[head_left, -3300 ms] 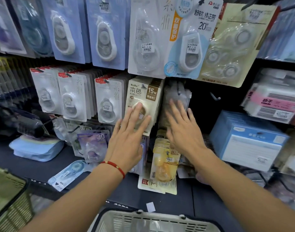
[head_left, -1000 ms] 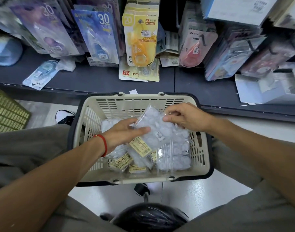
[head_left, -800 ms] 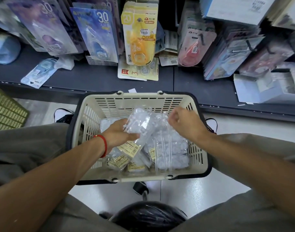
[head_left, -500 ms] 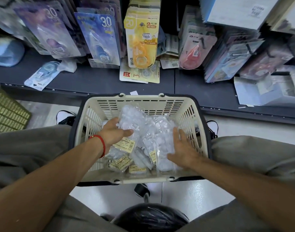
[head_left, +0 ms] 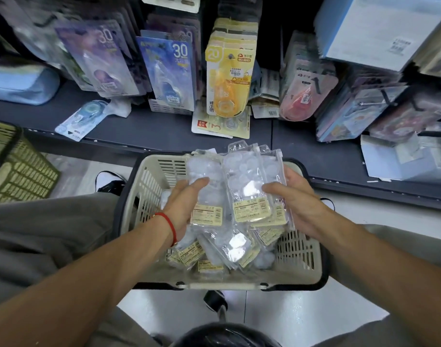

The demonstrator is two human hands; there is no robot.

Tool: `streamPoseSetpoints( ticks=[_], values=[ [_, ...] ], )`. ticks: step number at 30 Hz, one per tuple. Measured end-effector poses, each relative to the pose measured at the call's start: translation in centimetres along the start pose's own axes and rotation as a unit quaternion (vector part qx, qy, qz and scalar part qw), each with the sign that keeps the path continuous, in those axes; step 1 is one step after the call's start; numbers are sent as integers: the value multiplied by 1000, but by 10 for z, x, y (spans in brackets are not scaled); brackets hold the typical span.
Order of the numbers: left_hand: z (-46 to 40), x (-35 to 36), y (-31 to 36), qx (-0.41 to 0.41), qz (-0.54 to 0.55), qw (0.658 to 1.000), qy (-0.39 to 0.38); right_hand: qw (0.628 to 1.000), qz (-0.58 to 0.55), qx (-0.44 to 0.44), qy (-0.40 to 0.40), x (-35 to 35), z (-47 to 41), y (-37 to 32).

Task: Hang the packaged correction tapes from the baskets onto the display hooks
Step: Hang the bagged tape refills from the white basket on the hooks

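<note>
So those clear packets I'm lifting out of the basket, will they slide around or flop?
The clear packets look glossy, so the fanned stacks could well slip apart. They stand fairly straight between the left hand and right hand, so probably semi-stiff. Likely light.

dark shelf point(head_left: 144, 126), 1 blue tape pack point(head_left: 81, 120) lying flat at left, yellow 3-pack card point(head_left: 220, 126) flat at centre, white box point(head_left: 399, 159) right, cream basket point(head_left: 144, 196) on pale floor point(head_left: 302, 319)
</note>
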State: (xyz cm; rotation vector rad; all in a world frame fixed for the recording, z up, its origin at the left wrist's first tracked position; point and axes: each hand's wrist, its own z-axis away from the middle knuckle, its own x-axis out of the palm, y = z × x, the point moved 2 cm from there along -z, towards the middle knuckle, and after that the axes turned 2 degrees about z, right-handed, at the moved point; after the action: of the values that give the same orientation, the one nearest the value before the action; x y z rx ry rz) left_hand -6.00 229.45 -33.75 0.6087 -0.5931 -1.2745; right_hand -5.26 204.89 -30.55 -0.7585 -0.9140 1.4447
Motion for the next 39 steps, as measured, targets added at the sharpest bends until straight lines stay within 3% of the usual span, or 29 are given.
streamPoseSetpoints(
  ticks=[4, 10, 17, 25, 31, 39],
  values=[
    [19, 23, 19, 43, 68, 994, -71, 999, -1, -41, 4, 35, -5, -17],
    [35, 25, 61, 142, 71, 986, -56, 979, 147, -129, 59, 69, -1, -71],
    [61, 15, 140, 235, 94, 965, -66, 981, 26, -187, 42, 81, -16, -157],
    [78, 13, 204, 349, 26, 934, -67, 976, 1, -217, -5, 86, -17, -202],
    [70, 18, 228, 385, 40, 917, -96, 950, 79, -300, 39, 86, -17, -237],
    [70, 2, 262, 469, 79, 876, -79, 919, 81, -384, 39, 97, -17, -266]
  ],
)
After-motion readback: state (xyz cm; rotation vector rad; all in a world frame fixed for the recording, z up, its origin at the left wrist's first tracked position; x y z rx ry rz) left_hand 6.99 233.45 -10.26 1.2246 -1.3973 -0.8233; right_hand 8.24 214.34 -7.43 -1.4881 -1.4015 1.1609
